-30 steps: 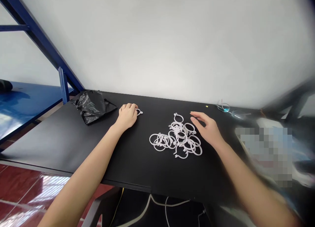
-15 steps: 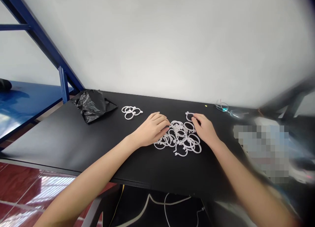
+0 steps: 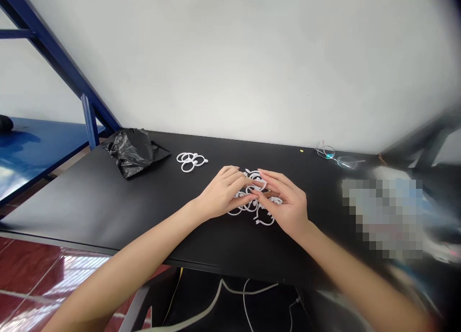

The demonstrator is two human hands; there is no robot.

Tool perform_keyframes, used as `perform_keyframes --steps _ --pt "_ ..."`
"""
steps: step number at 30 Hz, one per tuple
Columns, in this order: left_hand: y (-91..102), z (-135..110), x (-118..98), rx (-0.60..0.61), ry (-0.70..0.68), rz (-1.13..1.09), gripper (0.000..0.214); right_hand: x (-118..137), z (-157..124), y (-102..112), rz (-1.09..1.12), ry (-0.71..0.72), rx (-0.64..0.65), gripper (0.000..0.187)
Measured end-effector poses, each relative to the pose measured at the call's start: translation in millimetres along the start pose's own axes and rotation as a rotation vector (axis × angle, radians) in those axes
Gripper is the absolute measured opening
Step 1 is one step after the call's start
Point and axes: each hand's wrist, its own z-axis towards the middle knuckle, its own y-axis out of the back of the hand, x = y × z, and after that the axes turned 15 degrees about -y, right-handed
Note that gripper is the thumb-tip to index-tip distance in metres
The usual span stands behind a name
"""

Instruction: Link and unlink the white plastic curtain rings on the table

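My left hand and my right hand meet over a pile of white plastic rings with small clasps, which look like shower curtain rings. Between the fingertips of both hands is a white curtain ring, partly covered by the fingers. Both hands are closed, thumbs and fingers pinched towards each other. My right hand hides much of the pile's right side. Left of the pile, several more white rings lie in a small group on the black table.
A crumpled black plastic bag sits at the table's back left. Eyeglasses rest near the wall at the right, with a small yellow bit beside them. A blurred, pixelated package lies far right. Cables hang below the front edge.
My right hand has moved left and nearer, bringing a ring from the pile's far side to my left hand. My left hand has closed in to meet it.
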Motion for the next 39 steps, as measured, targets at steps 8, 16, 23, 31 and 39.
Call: perform_keyframes --steps 8,16,23,31,39 --pt "1.8 0 -2 -0.103 0.014 -0.027 0.019 -6 1 1 0.052 -0.080 0.176 0.021" --pt "1.4 4 -7 -0.089 0.021 -0.113 0.017 -3 1 1 0.173 -0.296 0.346 0.032" --pt "6.4 4 -11 -0.087 0.203 -0.354 0.009 5 9 4 0.382 -0.459 0.465 0.031" --pt "2.8 6 -8 -0.241 0.547 -0.899 0.008 -2 3 -4 0.299 -0.331 0.398 0.011" --pt "-6.0 7 -16 -0.337 0.376 -0.603 0.012 2 -3 -5 0.042 0.195 -0.008 0.016"
